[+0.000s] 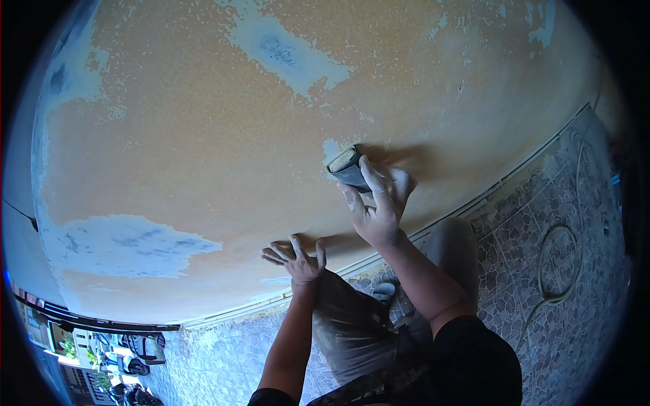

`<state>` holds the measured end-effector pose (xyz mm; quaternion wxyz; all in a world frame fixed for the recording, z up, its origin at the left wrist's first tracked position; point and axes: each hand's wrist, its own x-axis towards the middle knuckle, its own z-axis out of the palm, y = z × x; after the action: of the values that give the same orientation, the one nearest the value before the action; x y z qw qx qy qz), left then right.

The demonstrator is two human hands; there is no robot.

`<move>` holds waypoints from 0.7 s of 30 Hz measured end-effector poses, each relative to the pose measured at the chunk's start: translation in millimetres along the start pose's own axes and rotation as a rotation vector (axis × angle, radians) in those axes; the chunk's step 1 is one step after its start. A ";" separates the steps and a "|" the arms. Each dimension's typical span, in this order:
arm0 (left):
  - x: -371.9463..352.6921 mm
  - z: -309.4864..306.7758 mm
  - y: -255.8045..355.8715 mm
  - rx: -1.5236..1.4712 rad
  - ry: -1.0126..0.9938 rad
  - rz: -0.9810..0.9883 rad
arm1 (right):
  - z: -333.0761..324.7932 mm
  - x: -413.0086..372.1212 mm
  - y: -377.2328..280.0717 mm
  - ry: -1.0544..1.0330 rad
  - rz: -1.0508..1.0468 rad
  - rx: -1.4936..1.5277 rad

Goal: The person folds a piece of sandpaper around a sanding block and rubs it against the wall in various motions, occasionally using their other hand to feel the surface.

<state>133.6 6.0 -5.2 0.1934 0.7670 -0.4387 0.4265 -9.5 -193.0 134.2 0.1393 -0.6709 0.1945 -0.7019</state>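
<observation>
My right hand (380, 206), dusted with pale powder, grips a sanding block (349, 170). Dark sandpaper is wrapped around the block, and its light core shows at one end. The block rests against a large tan wall (271, 162) where the paint is worn, beside a small pale patch. Lower and to the left, my left hand (302, 264) holds nothing. Its dusty fingers are spread with the tips at the wall surface.
Bluish-white patches (128, 245) mark the wall. A pale strip (244, 310) runs along its lower edge. Below lies a stone-patterned tiled floor (504, 277) with a looped hose (539, 264) at right. Parked motorcycles (132, 365) stand at the lower left.
</observation>
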 end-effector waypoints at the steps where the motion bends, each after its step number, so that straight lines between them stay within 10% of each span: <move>1: -2.0 -0.4 -1.7 -0.002 -0.003 0.003 | 2.3 -2.8 3.5 0.036 -0.017 0.004; 21: 0.5 1.2 0.1 -0.018 -0.002 0.006 | -0.3 -12.9 -11.5 -0.067 0.029 0.032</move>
<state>134.2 4.9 -5.5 0.1987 0.7642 -0.4450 0.4224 -8.2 -176.9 128.0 0.1666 -0.6888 0.1883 -0.6800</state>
